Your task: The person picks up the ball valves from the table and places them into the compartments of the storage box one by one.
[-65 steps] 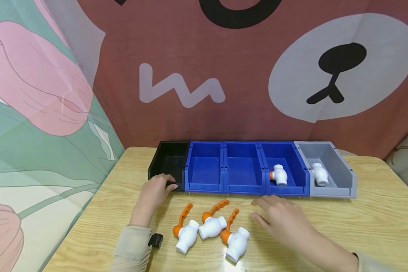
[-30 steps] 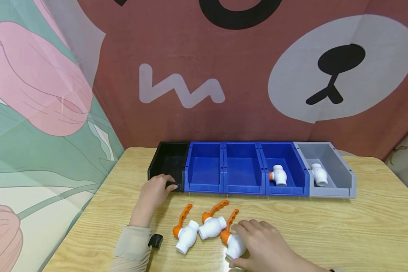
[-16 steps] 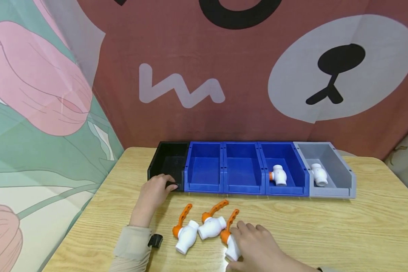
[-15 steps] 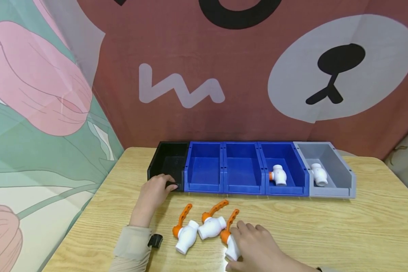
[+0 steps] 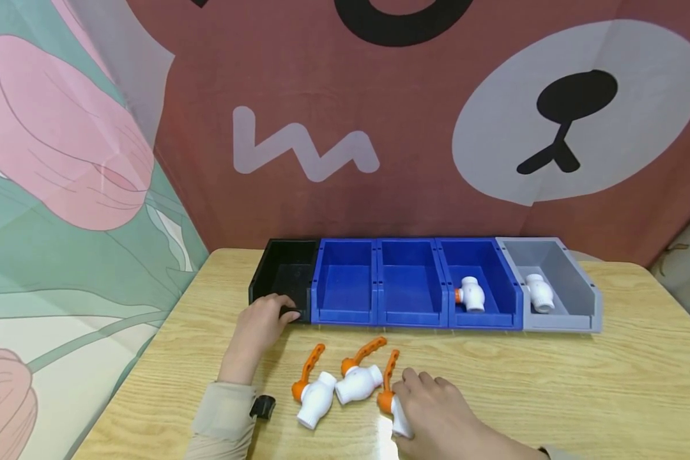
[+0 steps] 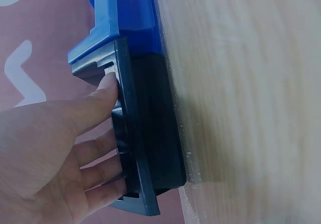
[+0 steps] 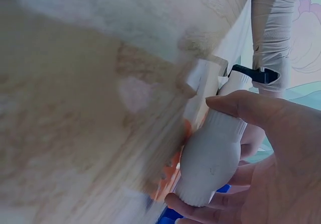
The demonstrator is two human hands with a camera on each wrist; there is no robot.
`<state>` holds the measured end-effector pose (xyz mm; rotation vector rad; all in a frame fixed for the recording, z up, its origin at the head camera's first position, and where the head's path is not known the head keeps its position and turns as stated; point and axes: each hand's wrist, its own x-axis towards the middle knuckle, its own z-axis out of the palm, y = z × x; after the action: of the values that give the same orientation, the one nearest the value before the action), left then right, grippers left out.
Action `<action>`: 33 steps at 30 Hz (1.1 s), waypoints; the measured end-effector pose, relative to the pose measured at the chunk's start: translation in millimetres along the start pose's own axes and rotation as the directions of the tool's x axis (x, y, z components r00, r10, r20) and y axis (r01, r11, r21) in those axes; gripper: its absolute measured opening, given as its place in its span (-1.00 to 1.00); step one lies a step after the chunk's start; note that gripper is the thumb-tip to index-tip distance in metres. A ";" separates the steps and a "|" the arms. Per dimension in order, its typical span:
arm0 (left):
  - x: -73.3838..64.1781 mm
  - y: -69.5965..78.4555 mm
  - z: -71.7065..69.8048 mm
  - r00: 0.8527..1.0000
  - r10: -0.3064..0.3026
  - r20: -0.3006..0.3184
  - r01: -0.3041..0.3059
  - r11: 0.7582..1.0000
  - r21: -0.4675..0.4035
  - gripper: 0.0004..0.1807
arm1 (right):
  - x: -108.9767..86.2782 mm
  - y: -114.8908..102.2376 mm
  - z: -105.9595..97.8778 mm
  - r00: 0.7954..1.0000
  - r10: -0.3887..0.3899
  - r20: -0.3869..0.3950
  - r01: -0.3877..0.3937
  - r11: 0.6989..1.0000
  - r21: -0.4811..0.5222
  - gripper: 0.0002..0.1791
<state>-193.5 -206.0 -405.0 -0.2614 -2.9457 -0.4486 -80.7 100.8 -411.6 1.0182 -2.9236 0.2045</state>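
Note:
My left hand (image 5: 261,322) grips the front rim of the black bin (image 5: 257,276); in the left wrist view its thumb lies on one side of the rim, with several fingers on the other. My right hand (image 5: 439,410) holds a white ball valve (image 5: 400,420) by its body, low at the table, and covers much of it. Its orange lever points away from me. In the right wrist view, thumb and fingers wrap the valve body (image 7: 210,156). Two more such valves, a middle one (image 5: 359,384) and a left one (image 5: 317,400), lie on the table between the hands.
Right of the black bin stand three blue bins (image 5: 345,317) and a grey bin (image 5: 563,324) in one row. One valve (image 5: 472,295) lies in the rightmost blue bin, another valve (image 5: 540,294) in the grey one. A printed cloth (image 5: 322,211) hangs behind the wooden table (image 5: 638,383).
My right hand has come down and toward me from near the bins and taken hold of the rightmost loose valve, which has shifted and turned slightly. The left hand has stayed on the black bin.

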 end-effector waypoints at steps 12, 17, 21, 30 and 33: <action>0.6 0.7 -1.7 1.000 0.000 0.002 0.000 1.000 0.002 -0.81 | -0.4 2.4 -9.9 0.999 0.030 0.021 -0.031 0.999 0.036 -0.38; 0.3 0.8 -2.6 1.000 0.001 0.000 -0.001 1.000 0.001 -0.81 | 0.7 4.0 -14.6 1.000 0.018 -0.010 -0.018 1.000 0.024 -0.41; -0.2 0.9 -2.8 1.000 -0.002 0.000 0.002 1.000 0.002 -0.81 | 1.7 6.1 -17.9 0.998 -0.006 -0.065 0.005 1.000 -0.007 -0.39; -0.9 0.8 -2.0 1.000 -0.002 0.000 0.002 1.000 0.006 -0.81 | 6.8 12.1 -23.7 0.987 -0.053 -0.155 0.042 0.997 -0.070 -0.38; -1.0 0.8 -1.9 1.000 0.000 0.002 0.000 1.000 0.007 -0.81 | 10.0 15.5 -26.0 0.987 -0.059 -0.151 0.049 0.996 -0.070 -0.37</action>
<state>-192.1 -206.0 -403.1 -0.2604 -2.9483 -0.4386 -98.3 110.3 -386.8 1.0223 -2.7429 0.1748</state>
